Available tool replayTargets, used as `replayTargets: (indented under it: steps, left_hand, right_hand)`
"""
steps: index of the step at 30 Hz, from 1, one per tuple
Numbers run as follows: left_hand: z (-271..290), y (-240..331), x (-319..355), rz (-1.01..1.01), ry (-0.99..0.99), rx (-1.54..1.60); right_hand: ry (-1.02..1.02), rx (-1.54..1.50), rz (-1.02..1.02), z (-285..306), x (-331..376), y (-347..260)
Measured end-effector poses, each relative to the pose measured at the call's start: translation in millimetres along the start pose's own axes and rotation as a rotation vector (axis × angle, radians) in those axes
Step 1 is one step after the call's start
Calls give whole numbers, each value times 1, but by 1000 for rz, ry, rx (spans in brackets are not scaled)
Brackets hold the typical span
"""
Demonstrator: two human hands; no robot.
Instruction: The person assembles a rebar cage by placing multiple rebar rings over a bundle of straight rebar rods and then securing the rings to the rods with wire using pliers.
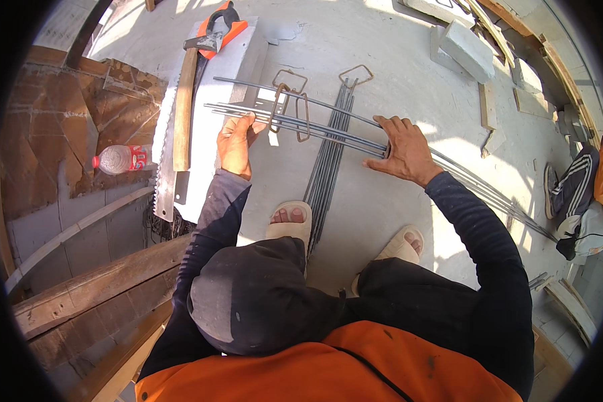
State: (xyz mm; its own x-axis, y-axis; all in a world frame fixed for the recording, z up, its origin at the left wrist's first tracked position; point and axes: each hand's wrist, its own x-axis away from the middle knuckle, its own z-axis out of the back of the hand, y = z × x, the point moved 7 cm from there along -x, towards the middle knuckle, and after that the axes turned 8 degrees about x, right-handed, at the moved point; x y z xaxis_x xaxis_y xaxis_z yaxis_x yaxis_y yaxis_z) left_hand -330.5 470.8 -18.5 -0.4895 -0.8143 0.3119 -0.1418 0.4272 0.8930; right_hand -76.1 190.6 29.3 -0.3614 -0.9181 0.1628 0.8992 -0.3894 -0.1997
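A set of long thin steel rods stretches across in front of me, running off to the lower right. My left hand pinches the rods near their left ends, next to a white block. My right hand is wrapped round the same rods farther right, its fingers over the top and thumb underneath. Between the hands, two brownish bent-wire stirrups, one at the left and one at the right, encircle rods. One rod lies apart, above the others. Beneath crosses a second bundle of steel rods on the floor.
Loose stirrups lie by the floor bundle's far end. The white block carries an orange-handled handsaw, a hammer and another saw blade. A plastic bottle lies left. Pale blocks and shoes are at right.
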Motion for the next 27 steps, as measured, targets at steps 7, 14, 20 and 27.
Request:
replayTargets:
  steps: [7,14,20,27]
  left_hand:
    - [14,2,-1,28,6,-1]
    - [-1,12,6,49,65,8]
    - [-9,9,14,63,64,69]
    - [-4,-3,16,104,86,176]
  right_hand:
    - [-14,153,-155,-15,77,95]
    - [-115,77,-300,-18,139,156]
    - [232,-141,139,39,-21,-6]
    - [150,-306,268,35,-154,-171]
